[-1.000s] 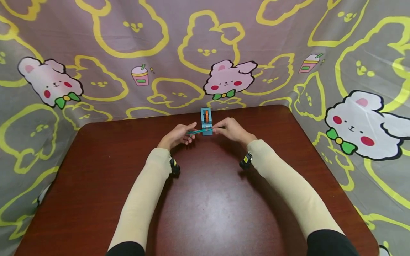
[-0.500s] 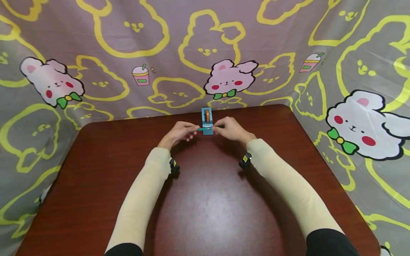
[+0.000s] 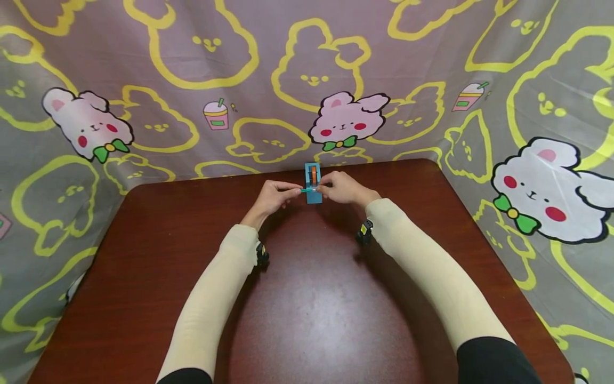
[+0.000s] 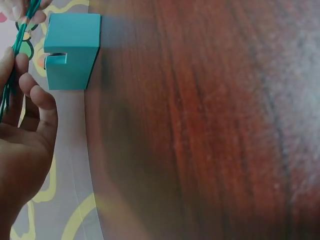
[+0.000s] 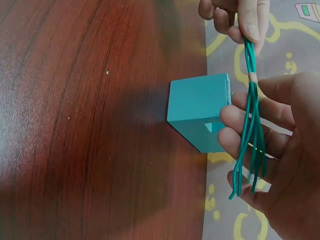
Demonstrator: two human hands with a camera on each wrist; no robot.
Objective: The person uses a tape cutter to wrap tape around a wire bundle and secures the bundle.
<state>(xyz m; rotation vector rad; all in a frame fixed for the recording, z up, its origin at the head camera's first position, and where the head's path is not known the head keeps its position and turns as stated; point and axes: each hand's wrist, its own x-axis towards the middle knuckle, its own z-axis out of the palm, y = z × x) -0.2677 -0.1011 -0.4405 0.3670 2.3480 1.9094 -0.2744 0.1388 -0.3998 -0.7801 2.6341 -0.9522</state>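
Note:
A bundle of thin green wires (image 5: 253, 107) is stretched between the two hands, with a pale strip of tape (image 5: 252, 77) round its middle. My left hand (image 3: 273, 198) pinches the bundle on one side of the strip. My right hand (image 3: 342, 188) holds it at the strip, thumb and finger against the tape; loose wire ends hang across its other fingers in the right wrist view. Just behind the bundle stands a blue tape dispenser (image 3: 314, 197) with an orange reel (image 3: 314, 175). In the left wrist view the wires (image 4: 20, 42) run between the fingertips.
The dark red-brown wooden table (image 3: 307, 298) reaches toward the person. Behind it and at both sides hangs a patterned cloth (image 3: 268, 58) with rabbit drawings. The dispenser is close to the table's back edge.
My left thumb, raised earlier, has come down, and that hand now pinches the wires closer to the right hand. The right hand has stayed at the bundle with little shift. The dispenser has not moved.

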